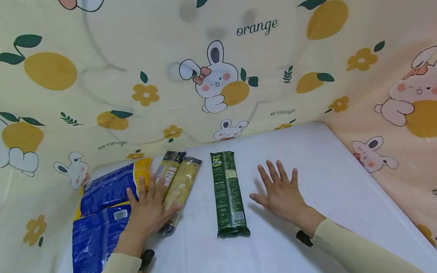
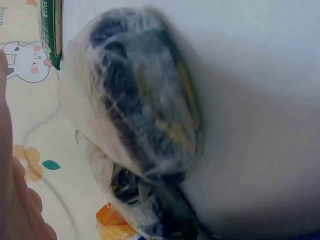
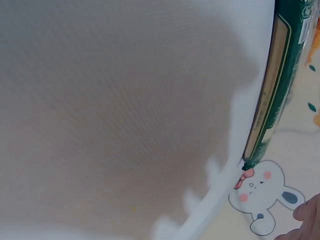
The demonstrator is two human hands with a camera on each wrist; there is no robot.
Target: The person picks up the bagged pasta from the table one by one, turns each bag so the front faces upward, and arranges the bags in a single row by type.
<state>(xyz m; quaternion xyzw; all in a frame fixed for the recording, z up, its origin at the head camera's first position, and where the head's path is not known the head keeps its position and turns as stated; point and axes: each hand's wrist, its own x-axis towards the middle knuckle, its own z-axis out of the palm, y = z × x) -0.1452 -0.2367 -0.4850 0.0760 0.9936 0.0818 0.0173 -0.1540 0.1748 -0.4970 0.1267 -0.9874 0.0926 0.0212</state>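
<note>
The green pack (image 1: 228, 195) lies flat between my hands, its long axis running almost from 12 to 6 o'clock. It is at 9 o'clock from my right hand (image 1: 282, 195), just beside the thumb, and that hand is the nearer one; from my left hand (image 1: 145, 211) it lies at 3 o'clock, farther off. Both hands are spread, fingers apart, with nothing pinched. My left is over the two clear packs (image 1: 185, 179), which slant from 1 to 7 o'clock; whether it touches anything I cannot tell. Toward 8 and 10 o'clock from it lie the blue bags (image 1: 110, 190) on the white table (image 1: 212, 264). My right wrist view shows a tan panel along the green pack's side, unseen from my head; my left wrist view shows the clear packs' crumpled 7 o'clock ends close up.
</note>
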